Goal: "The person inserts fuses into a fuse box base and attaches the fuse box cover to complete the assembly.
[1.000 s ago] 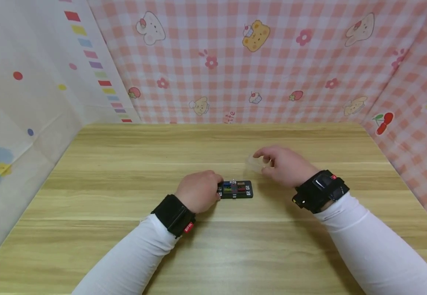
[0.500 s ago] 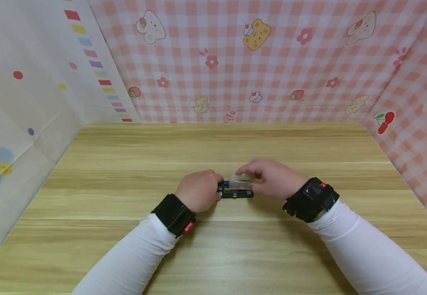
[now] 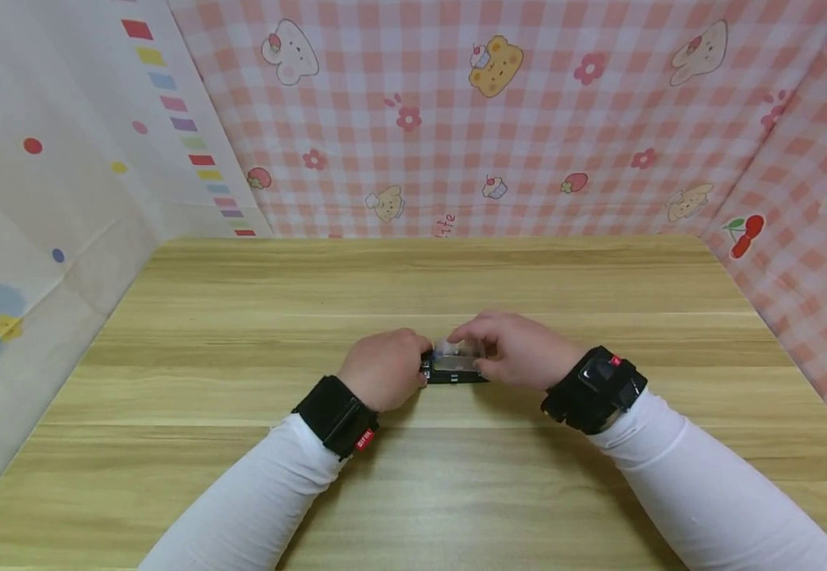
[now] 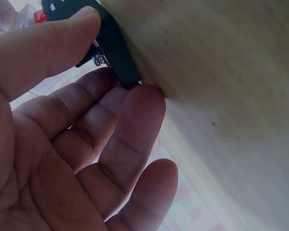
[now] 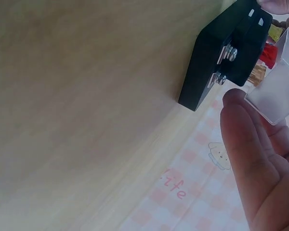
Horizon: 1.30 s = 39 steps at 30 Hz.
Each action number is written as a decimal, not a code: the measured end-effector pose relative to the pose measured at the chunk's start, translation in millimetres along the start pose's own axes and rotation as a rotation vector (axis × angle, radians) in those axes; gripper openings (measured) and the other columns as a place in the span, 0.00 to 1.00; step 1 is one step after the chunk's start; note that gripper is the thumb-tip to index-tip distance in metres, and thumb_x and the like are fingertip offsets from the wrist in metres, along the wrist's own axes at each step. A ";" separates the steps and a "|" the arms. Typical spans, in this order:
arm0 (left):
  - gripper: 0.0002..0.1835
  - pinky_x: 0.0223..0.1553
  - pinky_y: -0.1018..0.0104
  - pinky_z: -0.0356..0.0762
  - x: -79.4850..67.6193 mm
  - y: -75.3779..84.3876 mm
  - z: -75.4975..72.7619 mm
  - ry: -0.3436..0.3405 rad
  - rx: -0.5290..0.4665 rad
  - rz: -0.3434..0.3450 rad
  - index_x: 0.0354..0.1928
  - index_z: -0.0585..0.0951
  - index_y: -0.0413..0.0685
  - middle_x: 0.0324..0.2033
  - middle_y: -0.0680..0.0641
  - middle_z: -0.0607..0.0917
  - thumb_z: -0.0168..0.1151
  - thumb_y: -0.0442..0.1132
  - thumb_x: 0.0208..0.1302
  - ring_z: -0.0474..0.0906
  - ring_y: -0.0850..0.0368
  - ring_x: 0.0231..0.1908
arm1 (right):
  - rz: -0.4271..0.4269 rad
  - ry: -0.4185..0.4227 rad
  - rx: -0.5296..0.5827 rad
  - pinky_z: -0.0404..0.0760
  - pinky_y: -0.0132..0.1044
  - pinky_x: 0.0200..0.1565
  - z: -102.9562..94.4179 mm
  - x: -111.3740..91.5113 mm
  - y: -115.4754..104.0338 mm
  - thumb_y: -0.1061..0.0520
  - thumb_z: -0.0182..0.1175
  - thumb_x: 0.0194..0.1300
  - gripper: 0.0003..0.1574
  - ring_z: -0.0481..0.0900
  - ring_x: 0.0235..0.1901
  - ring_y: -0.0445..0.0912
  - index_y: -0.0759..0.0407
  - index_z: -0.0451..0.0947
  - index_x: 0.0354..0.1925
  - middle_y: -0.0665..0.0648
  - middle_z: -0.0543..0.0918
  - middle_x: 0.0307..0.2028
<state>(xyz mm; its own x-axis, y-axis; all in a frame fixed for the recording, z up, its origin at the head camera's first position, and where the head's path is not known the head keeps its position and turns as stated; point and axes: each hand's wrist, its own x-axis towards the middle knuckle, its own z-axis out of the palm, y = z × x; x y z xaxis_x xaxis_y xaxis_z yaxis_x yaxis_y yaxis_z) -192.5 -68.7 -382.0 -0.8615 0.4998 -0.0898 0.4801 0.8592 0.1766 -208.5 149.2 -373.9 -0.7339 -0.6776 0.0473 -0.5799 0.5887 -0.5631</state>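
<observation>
A black fuse block [image 3: 453, 379] with metal screw terminals lies on the wooden table. My left hand [image 3: 384, 369] grips its left end, thumb on the near side and fingers behind, as the left wrist view shows on the block [image 4: 119, 55]. With thumb and fingers my right hand [image 3: 527, 350] holds a clear plastic cover [image 3: 457, 362] over the block. In the right wrist view the cover [image 5: 277, 91] is tilted beside coloured blade fuses, among them a red fuse [image 5: 268, 55] and a yellow fuse [image 5: 275, 32]. Whether the cover touches the block cannot be told.
The wood-grain table [image 3: 413, 492] spreads around both hands. A pink checked cloth [image 3: 413, 103] with cartoon prints hangs behind it, and more cloth closes off the left and right sides. Both wrists wear black straps.
My right hand has brought the clear cover leftward and toward me, from behind the block to over the fuses. The left hand and the fuse block have stayed in place.
</observation>
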 end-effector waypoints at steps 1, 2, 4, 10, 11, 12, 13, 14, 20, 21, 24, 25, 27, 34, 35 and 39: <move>0.12 0.23 0.64 0.72 -0.2 0.2 -0.1 0.000 0.001 -0.002 0.39 0.81 0.54 0.30 0.56 0.77 0.70 0.46 0.53 0.72 0.61 0.25 | -0.006 -0.002 -0.001 0.76 0.38 0.34 0.3 0.2 -0.5 0.65 0.64 0.54 0.26 0.73 0.34 0.42 0.46 0.77 0.51 0.48 0.77 0.40; 0.12 0.23 0.64 0.72 -0.4 0.4 -0.3 0.001 0.003 -0.003 0.39 0.81 0.54 0.30 0.56 0.78 0.70 0.46 0.53 0.72 0.61 0.25 | -0.009 -0.004 -0.005 0.76 0.38 0.34 0.7 0.6 -1.3 0.65 0.64 0.54 0.26 0.73 0.34 0.42 0.46 0.78 0.51 0.48 0.77 0.40; 0.12 0.23 0.64 0.72 -0.6 0.8 -0.4 0.003 0.002 -0.004 0.38 0.81 0.54 0.30 0.56 0.78 0.70 0.46 0.53 0.72 0.61 0.25 | -0.012 -0.006 -0.011 0.76 0.39 0.34 1.7 1.2 -2.6 0.66 0.64 0.54 0.26 0.73 0.34 0.43 0.46 0.78 0.50 0.49 0.77 0.40; 0.11 0.22 0.65 0.72 -0.5 1.5 -0.9 0.004 -0.009 -0.001 0.36 0.80 0.54 0.29 0.56 0.77 0.71 0.45 0.52 0.71 0.61 0.24 | -0.002 -0.016 -0.061 0.75 0.38 0.36 6.1 2.5 -4.0 0.65 0.65 0.55 0.25 0.73 0.35 0.42 0.45 0.79 0.50 0.47 0.77 0.41; 0.11 0.22 0.65 0.71 -0.5 1.5 -1.0 0.004 -0.011 0.001 0.36 0.80 0.54 0.28 0.56 0.77 0.71 0.45 0.52 0.71 0.61 0.24 | -0.001 -0.017 -0.069 0.75 0.38 0.37 6.6 2.5 -4.3 0.65 0.65 0.55 0.25 0.73 0.35 0.42 0.44 0.79 0.50 0.47 0.77 0.41; 0.11 0.22 0.65 0.71 -0.6 1.4 -1.0 0.004 -0.014 0.002 0.36 0.80 0.54 0.28 0.56 0.77 0.71 0.45 0.52 0.71 0.61 0.24 | 0.000 -0.020 -0.076 0.75 0.38 0.37 6.8 2.6 -4.7 0.64 0.65 0.55 0.25 0.73 0.35 0.41 0.44 0.79 0.50 0.47 0.77 0.41; 0.11 0.22 0.65 0.71 -0.6 1.4 -1.1 0.005 -0.017 0.003 0.36 0.80 0.54 0.28 0.56 0.77 0.71 0.45 0.52 0.71 0.61 0.24 | 0.000 -0.021 -0.082 0.75 0.38 0.37 7.0 2.6 -5.0 0.64 0.65 0.55 0.25 0.73 0.35 0.41 0.44 0.79 0.50 0.47 0.77 0.41; 0.10 0.22 0.65 0.71 -0.6 1.3 -1.1 0.006 -0.018 0.005 0.36 0.80 0.54 0.28 0.56 0.77 0.71 0.44 0.52 0.71 0.61 0.24 | 0.001 -0.021 -0.084 0.75 0.37 0.37 7.2 2.6 -5.2 0.64 0.65 0.55 0.24 0.73 0.35 0.41 0.44 0.79 0.50 0.47 0.77 0.41; 0.10 0.22 0.65 0.71 -0.4 0.2 -0.5 0.010 -0.022 0.016 0.35 0.80 0.55 0.27 0.57 0.77 0.71 0.44 0.52 0.71 0.61 0.23 | -0.003 -0.019 -0.104 0.75 0.37 0.39 7.6 2.8 -5.6 0.63 0.66 0.55 0.24 0.73 0.38 0.39 0.45 0.80 0.49 0.45 0.78 0.42; 0.10 0.22 0.65 0.71 -0.3 0.0 -0.3 0.011 -0.021 0.017 0.35 0.80 0.55 0.27 0.57 0.77 0.71 0.44 0.52 0.71 0.61 0.23 | -0.003 -0.019 -0.107 0.75 0.37 0.39 7.6 2.7 -5.7 0.63 0.66 0.55 0.24 0.73 0.38 0.39 0.44 0.80 0.49 0.45 0.78 0.42; 0.10 0.23 0.65 0.72 -0.2 -0.5 0.4 0.016 -0.012 0.019 0.35 0.81 0.55 0.28 0.57 0.77 0.71 0.44 0.52 0.71 0.62 0.24 | -0.003 -0.020 -0.116 0.75 0.37 0.40 7.7 2.8 -6.4 0.63 0.66 0.55 0.24 0.73 0.38 0.38 0.44 0.80 0.49 0.45 0.78 0.42; 0.10 0.23 0.65 0.72 -0.2 -0.6 0.6 0.018 -0.008 0.020 0.36 0.81 0.55 0.28 0.57 0.77 0.71 0.45 0.52 0.71 0.62 0.24 | -0.004 -0.020 -0.120 0.75 0.37 0.40 7.6 2.7 -6.7 0.63 0.65 0.56 0.24 0.73 0.38 0.38 0.44 0.80 0.49 0.45 0.78 0.42; 0.11 0.24 0.65 0.72 -0.4 -0.6 0.7 0.021 0.000 0.022 0.36 0.81 0.55 0.29 0.57 0.77 0.71 0.45 0.52 0.71 0.62 0.25 | -0.010 -0.024 -0.129 0.75 0.37 0.40 7.5 2.7 -7.7 0.63 0.65 0.56 0.24 0.73 0.39 0.38 0.44 0.80 0.50 0.45 0.78 0.43; 0.10 0.24 0.65 0.72 -0.7 0.1 0.7 0.024 0.008 0.022 0.37 0.81 0.55 0.29 0.57 0.78 0.70 0.45 0.53 0.71 0.62 0.25 | -0.019 -0.036 -0.180 0.75 0.36 0.38 6.4 2.1 -12.1 0.63 0.64 0.56 0.26 0.73 0.36 0.38 0.45 0.79 0.53 0.46 0.78 0.41; 0.10 0.24 0.65 0.72 -0.6 0.2 0.8 0.025 0.010 0.021 0.37 0.81 0.55 0.29 0.57 0.78 0.70 0.45 0.53 0.71 0.62 0.25 | -0.024 -0.035 -0.190 0.75 0.36 0.38 6.4 2.1 -12.6 0.63 0.65 0.56 0.26 0.72 0.35 0.39 0.46 0.79 0.53 0.46 0.78 0.41; 0.11 0.25 0.65 0.73 -0.6 0.6 0.9 0.023 0.021 0.017 0.38 0.82 0.55 0.29 0.56 0.77 0.70 0.45 0.53 0.71 0.62 0.26 | -0.046 -0.026 -0.225 0.75 0.36 0.37 7.0 1.8 -14.2 0.64 0.65 0.55 0.26 0.72 0.35 0.39 0.48 0.79 0.53 0.47 0.78 0.41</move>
<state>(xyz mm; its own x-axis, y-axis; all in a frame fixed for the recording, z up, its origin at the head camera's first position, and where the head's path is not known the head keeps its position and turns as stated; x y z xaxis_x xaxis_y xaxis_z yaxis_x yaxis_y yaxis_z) -191.6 -68.5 -382.7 -0.8566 0.5120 -0.0644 0.4980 0.8528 0.1571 -199.0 136.6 -371.6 -0.6971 -0.7155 0.0462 -0.6791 0.6383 -0.3625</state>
